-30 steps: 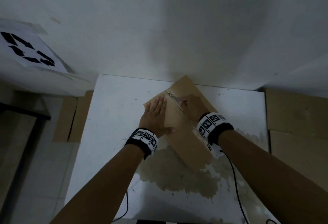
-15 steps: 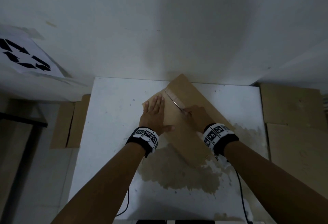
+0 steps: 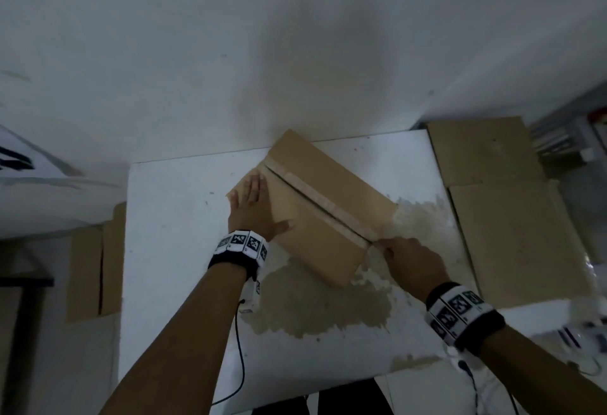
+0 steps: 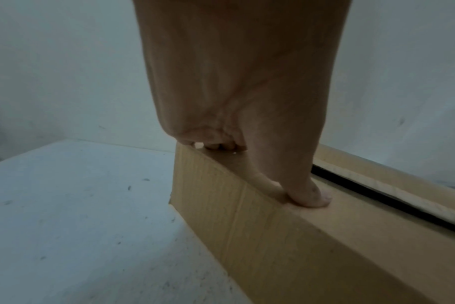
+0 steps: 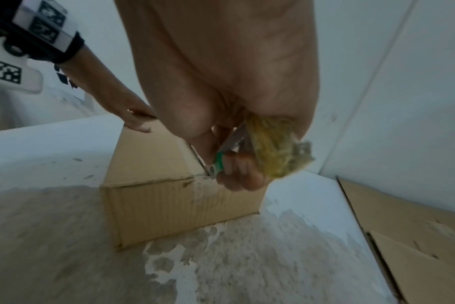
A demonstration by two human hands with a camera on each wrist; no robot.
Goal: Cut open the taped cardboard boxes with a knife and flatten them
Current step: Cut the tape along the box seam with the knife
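A brown cardboard box (image 3: 335,191) lies diagonally on the white table (image 3: 170,217), its taped centre seam (image 3: 315,199) slit open as a dark gap (image 4: 377,193). My left hand (image 3: 253,207) lies flat on the box's left flap with fingers straight (image 4: 307,197). My right hand (image 3: 410,260) is at the box's near right corner, curled round a knife (image 5: 221,162) with a green and yellowish handle. The blade tip sits at the near end of the seam (image 5: 208,174).
Flattened cardboard sheets (image 3: 512,217) lie off the table's right edge, and another piece (image 3: 95,266) lies on the floor at the left. The white wall (image 3: 295,53) stands right behind the box. A worn brownish patch (image 3: 312,303) marks the table in front.
My right hand has drawn the knife along the seam from the far end to the near right corner of the box, leaving the seam open. The left hand stayed flat on the box.
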